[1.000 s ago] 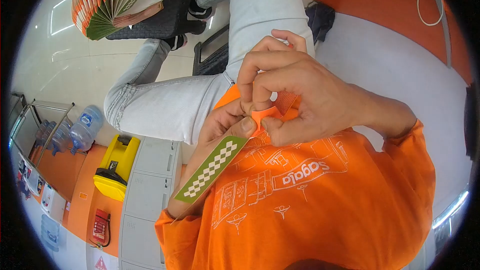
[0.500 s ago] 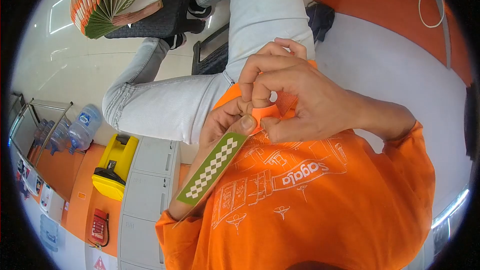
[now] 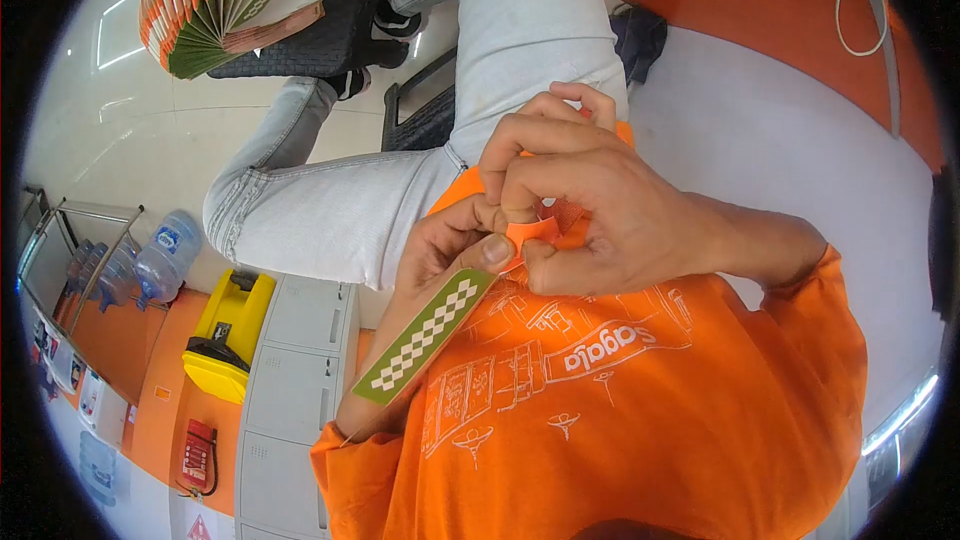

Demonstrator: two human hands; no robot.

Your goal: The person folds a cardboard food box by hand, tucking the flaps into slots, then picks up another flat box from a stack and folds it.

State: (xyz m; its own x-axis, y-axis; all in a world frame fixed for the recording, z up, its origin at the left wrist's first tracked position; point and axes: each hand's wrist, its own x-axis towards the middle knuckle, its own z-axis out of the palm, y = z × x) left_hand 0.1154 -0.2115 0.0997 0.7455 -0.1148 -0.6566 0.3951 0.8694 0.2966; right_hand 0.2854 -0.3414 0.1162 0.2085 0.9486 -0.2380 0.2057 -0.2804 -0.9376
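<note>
A paper strip (image 3: 425, 337) with a green face and white diamonds lies slanted over the left forearm, its upper part orange. Thumb and fingers of my left hand (image 3: 445, 240) pinch it near the orange end (image 3: 532, 231). My right hand (image 3: 620, 195) is curled over that same end, thumb and index finger gripping it from the right. The two hands nearly meet in front of the orange shirt (image 3: 640, 410). Between the right fingers shows a small reddish piece, partly hidden.
A fanned bundle of folded strips (image 3: 215, 15) rests on a black woven stool (image 3: 345, 15) at the upper left. Grey lockers (image 3: 295, 380), a yellow case (image 3: 230, 335), a red extinguisher (image 3: 198, 450) and water bottles (image 3: 168, 255) stand at the left.
My right hand has shifted slightly downward with its fingers still bent round the orange end. The strip has barely moved, and my left hand keeps its pinch.
</note>
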